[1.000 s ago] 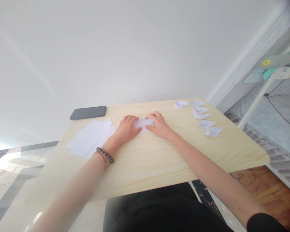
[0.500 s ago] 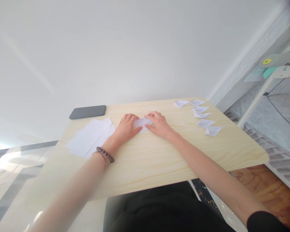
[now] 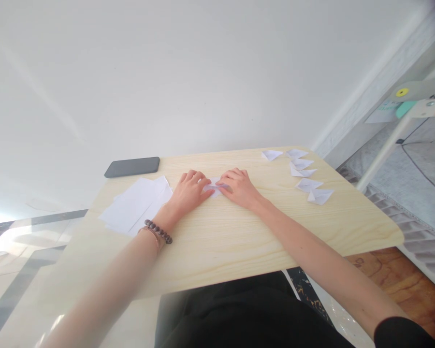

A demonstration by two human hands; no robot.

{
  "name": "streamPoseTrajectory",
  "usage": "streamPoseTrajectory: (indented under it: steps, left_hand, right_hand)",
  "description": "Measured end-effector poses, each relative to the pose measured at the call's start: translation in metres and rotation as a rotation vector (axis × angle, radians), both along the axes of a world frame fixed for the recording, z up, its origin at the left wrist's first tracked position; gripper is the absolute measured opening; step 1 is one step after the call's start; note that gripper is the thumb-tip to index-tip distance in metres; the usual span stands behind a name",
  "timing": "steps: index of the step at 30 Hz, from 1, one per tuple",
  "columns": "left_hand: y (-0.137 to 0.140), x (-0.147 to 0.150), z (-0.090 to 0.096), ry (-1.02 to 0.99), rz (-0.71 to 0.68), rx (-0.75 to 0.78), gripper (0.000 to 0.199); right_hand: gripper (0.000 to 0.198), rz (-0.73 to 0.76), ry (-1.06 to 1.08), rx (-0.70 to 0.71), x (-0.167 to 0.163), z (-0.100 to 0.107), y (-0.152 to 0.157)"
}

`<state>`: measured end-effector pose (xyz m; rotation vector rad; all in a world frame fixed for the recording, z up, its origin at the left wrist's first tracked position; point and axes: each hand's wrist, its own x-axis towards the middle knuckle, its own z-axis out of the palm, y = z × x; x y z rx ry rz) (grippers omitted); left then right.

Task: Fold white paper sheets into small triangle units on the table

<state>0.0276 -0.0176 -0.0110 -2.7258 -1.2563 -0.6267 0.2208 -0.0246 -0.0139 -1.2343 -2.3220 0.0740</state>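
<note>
In the head view, we have a small folded paper [image 3: 213, 182] at the centre of the frame, resting on the pale wooden table [image 3: 210, 241] between our two hands. Our left hand [image 3: 193, 189] comes in from the lower left, and its thumb and forefinger pinch the paper's left end; the other fingers curve close together beside it, their tips partly hidden. Our right hand [image 3: 238, 187] reaches in from the lower right, thumb and forefinger pinching the right end along a raised crease, the remaining fingers bent and bunched behind. We cannot tell how the underside of the paper is folded, as our fingers cover much of it.

Left of centre, we see loose white sheets [image 3: 132, 203] overlapping in a pile, just beside our left wrist, which wears a dark bead bracelet [image 3: 159, 232]. Above them, a dark phone [image 3: 132, 167] lies flat near the table's far edge. Right of centre, toward the table's far right corner, we find a group of folded paper pieces [image 3: 309, 184], well apart from our right hand. A pale wall [image 3: 203, 77] fills the top of the frame, and a white pole [image 3: 382, 157] slants down at the right
</note>
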Motion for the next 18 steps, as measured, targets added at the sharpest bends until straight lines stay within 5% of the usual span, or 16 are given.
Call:
streamPoseTrajectory:
  steps: [18]
  left_hand:
    - [-0.0045, 0.0015, 0.0061, 0.101, 0.033, 0.053, 0.034]
  right_hand:
    - [0.026, -0.043, -0.104, 0.034, 0.0007, 0.0024, -0.0029]
